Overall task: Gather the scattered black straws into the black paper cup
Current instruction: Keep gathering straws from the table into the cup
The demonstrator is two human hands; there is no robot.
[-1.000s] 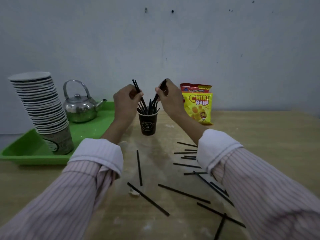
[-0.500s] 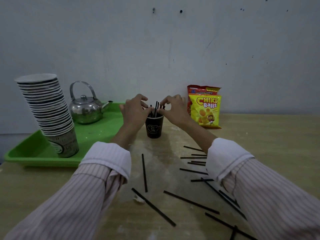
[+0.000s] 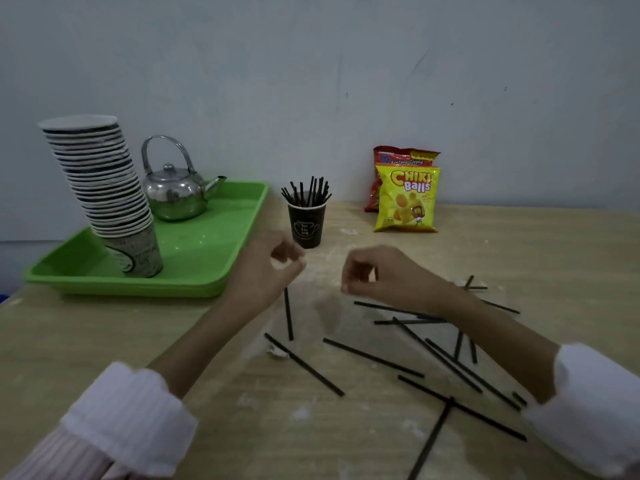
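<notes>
The black paper cup (image 3: 306,225) stands upright near the back of the wooden table, with several black straws (image 3: 306,192) sticking out of its top. Several more black straws (image 3: 372,357) lie scattered flat on the table in front of it and to the right. My left hand (image 3: 268,271) hovers just in front of the cup, fingers loosely curled and holding nothing, above the far end of one straw (image 3: 288,313). My right hand (image 3: 377,275) is to its right, also loosely curled and empty, over the far end of the scattered straws.
A green tray (image 3: 194,271) at the left carries a leaning stack of paper cups (image 3: 104,192) and a steel kettle (image 3: 175,190). Two snack bags (image 3: 405,199) lean against the wall at the back right. A small scrap (image 3: 277,351) lies by one straw.
Both hands have let go of the straws they were putting into the cup and have drawn back toward me, down over the table. The cup now holds those straws.
</notes>
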